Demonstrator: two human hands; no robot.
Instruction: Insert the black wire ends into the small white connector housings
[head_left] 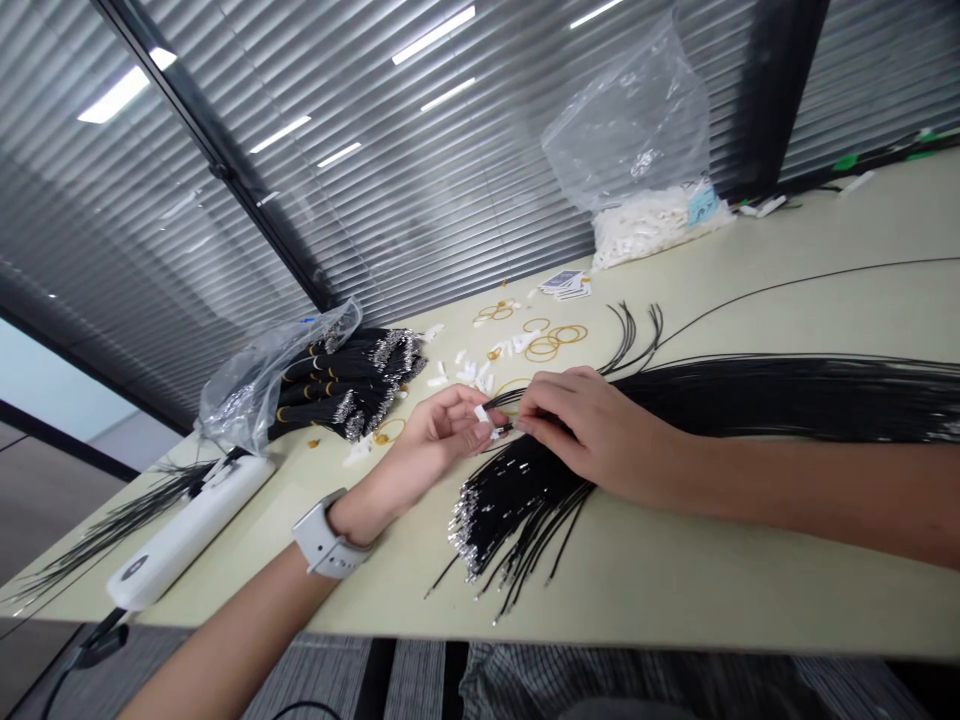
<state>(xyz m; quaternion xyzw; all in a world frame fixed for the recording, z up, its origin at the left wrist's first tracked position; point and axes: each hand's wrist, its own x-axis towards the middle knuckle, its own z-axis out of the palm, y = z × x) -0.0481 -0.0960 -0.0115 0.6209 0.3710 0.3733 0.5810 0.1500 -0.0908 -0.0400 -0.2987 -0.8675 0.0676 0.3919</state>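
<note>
Clamped — left hand pinches a white connector; right hand pinches a black wire against it — bagged connectors and a wire bundle remain.

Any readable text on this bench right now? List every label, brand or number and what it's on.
Nothing is legible. The blue label on the bag of white plastic pieces, the small printed cards and the dark oval mark on the white bar-shaped device are too small or blurred to read.
</note>
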